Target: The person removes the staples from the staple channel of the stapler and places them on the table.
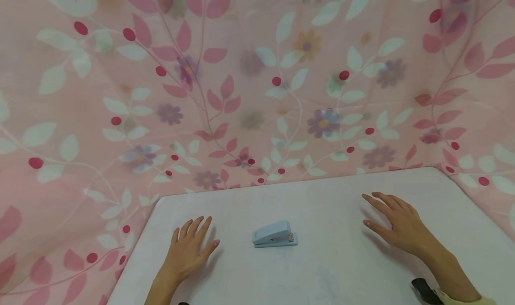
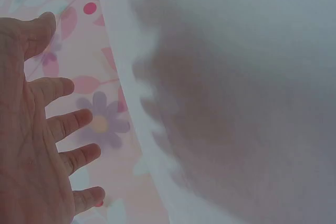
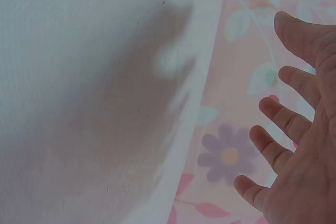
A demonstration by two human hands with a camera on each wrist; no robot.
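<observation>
A light blue stapler rests on the white table, between the two hands and touched by neither. My left hand is held over the table to its left, fingers spread and holding nothing. In the left wrist view the palm of that left hand shows, with its shadow on the table. Farther off, to the right of the stapler, my right hand hovers with fingers extended and nothing in it. The right wrist view shows the right hand's palm and spread fingers.
Behind the table hangs a pink cloth printed with leaves and flowers, which also lines both sides. The table's back edge runs just beyond the hands. A black strap sits at the right wrist beside a pale sleeve.
</observation>
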